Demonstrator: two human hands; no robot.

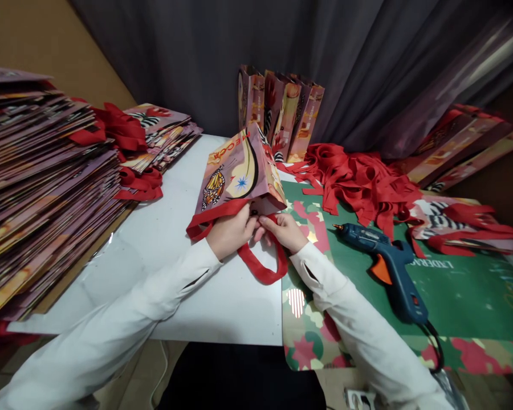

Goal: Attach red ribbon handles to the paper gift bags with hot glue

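A printed paper gift bag lies on its side on the white table, its mouth facing me. One red ribbon handle crosses over my left wrist; the other handle loops down below the bag's mouth. My left hand is at the opening with its thumb and fingers closed at the bag's edge. My right hand pinches the red ribbon near the rim, its fingertips meeting those of my left hand. The exact spot between the fingertips is partly hidden.
A blue hot glue gun rests on a green mat at right, near a heap of red ribbons. Tall stacks of flat bags stand at left. Finished-looking upright bags stand by the dark curtain.
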